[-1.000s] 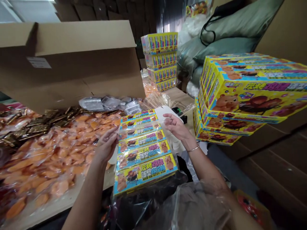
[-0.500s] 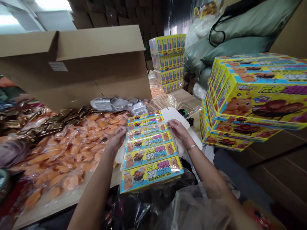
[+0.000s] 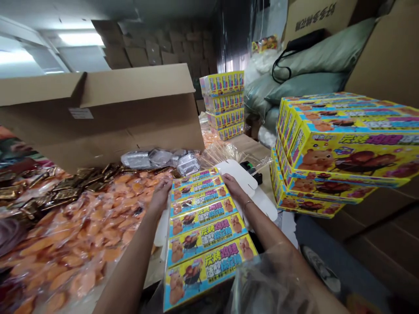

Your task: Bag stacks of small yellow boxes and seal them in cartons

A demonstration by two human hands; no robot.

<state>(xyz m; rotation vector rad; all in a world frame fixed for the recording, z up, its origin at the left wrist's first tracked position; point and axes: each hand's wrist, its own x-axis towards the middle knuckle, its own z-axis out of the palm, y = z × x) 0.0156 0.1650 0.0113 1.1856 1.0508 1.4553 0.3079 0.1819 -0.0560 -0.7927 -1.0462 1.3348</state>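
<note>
The worktop (image 3: 250,144) stretches out in front of the person, and an open carton (image 3: 140,117) stands across it toward the far left corner. Green sacks (image 3: 304,87) are piled up past the far right corner. By the right edge I see a big stack (image 3: 347,161) of yellow boxes, printed with a bear and a grill. Orange packets (image 3: 101,222) cover the left half, spreading down to the near edge.

The set (image 3: 209,244), six slim boxes in a row, lies at the near edge, its closest end reaching out past it toward the person, where clear plastic bunches up. Another stack (image 3: 225,107) rises near the far edge.

The left hand (image 3: 162,194) is curled narrow on the set's left side, close to its far end, holding it. The right hand (image 3: 234,187) matches it on the right side, fingers drawn in and holding too; whether either also pinches film, I can't tell.

White card (image 3: 235,170) lies just beyond the set. Gold packets (image 3: 70,189) and silver trays (image 3: 140,159) sit before the carton, thin sticks (image 3: 222,152) beside the trays.
</note>
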